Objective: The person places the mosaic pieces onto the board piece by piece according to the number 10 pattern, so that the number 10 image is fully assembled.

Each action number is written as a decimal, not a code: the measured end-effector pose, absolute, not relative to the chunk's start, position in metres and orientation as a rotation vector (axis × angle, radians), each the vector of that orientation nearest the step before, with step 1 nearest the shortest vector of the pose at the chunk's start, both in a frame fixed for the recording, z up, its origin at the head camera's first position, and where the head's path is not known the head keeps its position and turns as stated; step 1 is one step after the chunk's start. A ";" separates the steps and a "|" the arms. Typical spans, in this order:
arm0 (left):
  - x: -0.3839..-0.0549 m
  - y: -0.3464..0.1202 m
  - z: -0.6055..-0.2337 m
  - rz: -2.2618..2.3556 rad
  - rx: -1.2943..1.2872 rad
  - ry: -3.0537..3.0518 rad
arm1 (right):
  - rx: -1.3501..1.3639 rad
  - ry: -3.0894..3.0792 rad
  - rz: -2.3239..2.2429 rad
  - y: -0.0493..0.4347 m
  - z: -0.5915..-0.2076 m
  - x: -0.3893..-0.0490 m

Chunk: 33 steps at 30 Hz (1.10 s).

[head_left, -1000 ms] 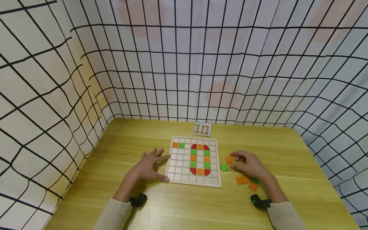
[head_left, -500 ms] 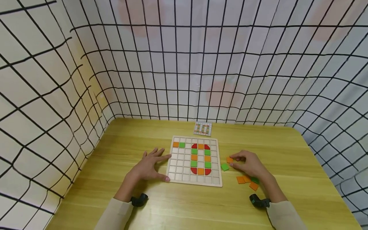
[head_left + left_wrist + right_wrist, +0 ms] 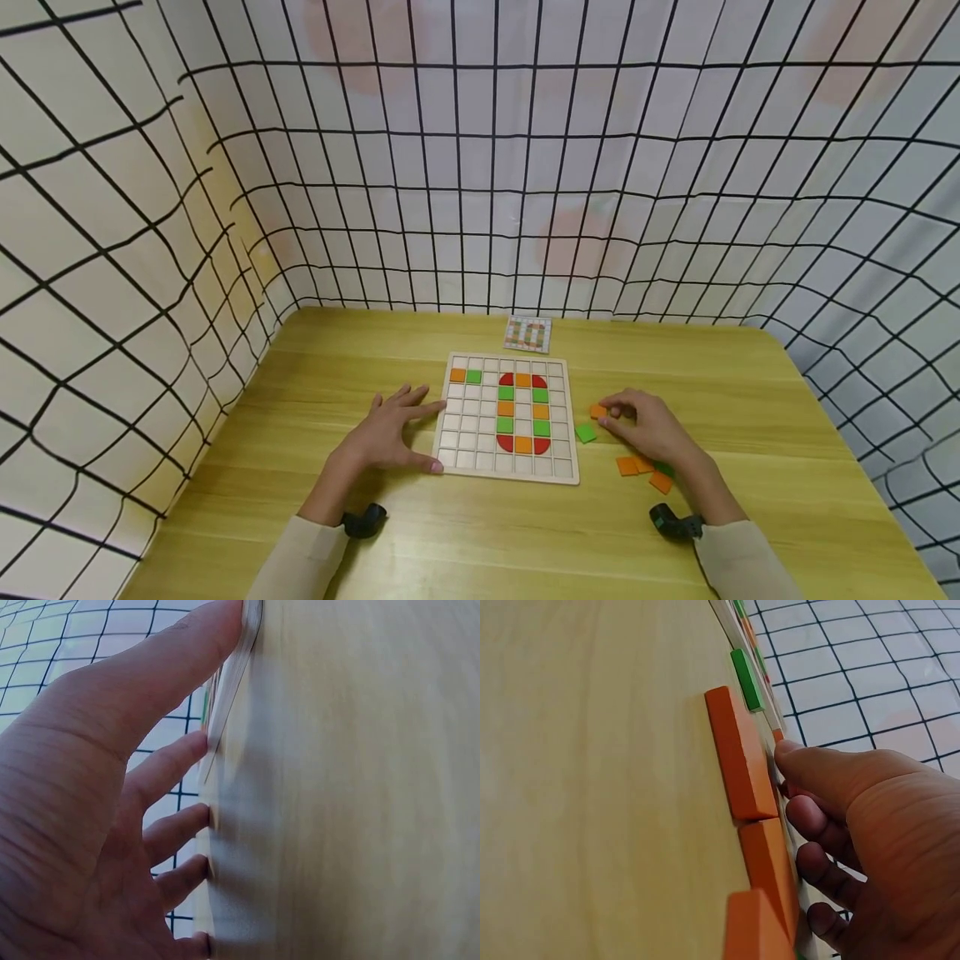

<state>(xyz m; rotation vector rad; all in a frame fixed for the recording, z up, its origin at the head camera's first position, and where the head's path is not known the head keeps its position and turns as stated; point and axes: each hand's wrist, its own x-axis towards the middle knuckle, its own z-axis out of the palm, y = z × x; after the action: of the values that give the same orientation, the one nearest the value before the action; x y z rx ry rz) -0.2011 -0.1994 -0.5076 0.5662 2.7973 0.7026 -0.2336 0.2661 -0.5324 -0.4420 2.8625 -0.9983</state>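
A pale wooden grid board (image 3: 465, 421) lies on the table. Red, orange and green pieces form a ring on its right half. In its upper left, an orange tile (image 3: 457, 376) sits beside a green tile (image 3: 473, 377). My left hand (image 3: 384, 433) is spread, with thumb and index finger touching the board's left edge. Right of the board, my right hand (image 3: 647, 425) pinches a loose orange square tile (image 3: 597, 412) between thumb and index finger. That tile is mostly hidden in the right wrist view. A loose green tile (image 3: 586, 432) lies between this hand and the board.
Several orange tiles (image 3: 627, 467) and a partly hidden green one (image 3: 663, 469) lie near my right wrist. A small pattern card (image 3: 527, 334) rests behind the board. White walls with a black grid (image 3: 480, 167) surround the wooden table (image 3: 480, 542) at the back and sides.
My right thumb and index finger have closed in on the orange tile, which was uncovered between them a second ago. The left hand has stayed at the board's edge.
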 end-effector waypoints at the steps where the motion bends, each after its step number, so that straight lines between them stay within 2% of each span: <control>1: -0.201 -0.199 -0.507 0.700 0.567 2.797 | -0.439 2.860 -1.007 0.266 -0.532 -0.234; 13: -0.201 -0.199 -0.505 0.715 0.564 2.793 | -0.434 2.910 -1.115 0.248 -0.516 -0.237; 24: -0.201 -0.200 -0.504 0.698 0.564 2.790 | -0.477 2.836 -1.182 0.205 -0.500 -0.244; 33: -0.201 -0.199 -0.505 0.685 0.566 2.795 | -0.562 2.822 -1.191 0.172 -0.502 -0.250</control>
<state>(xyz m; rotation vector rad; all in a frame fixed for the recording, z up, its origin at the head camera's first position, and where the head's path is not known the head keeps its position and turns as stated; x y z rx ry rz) -0.2011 -0.1993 -0.5046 0.5656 2.7948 0.6847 -0.2501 0.1723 -0.5025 -0.5617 2.8225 -1.1914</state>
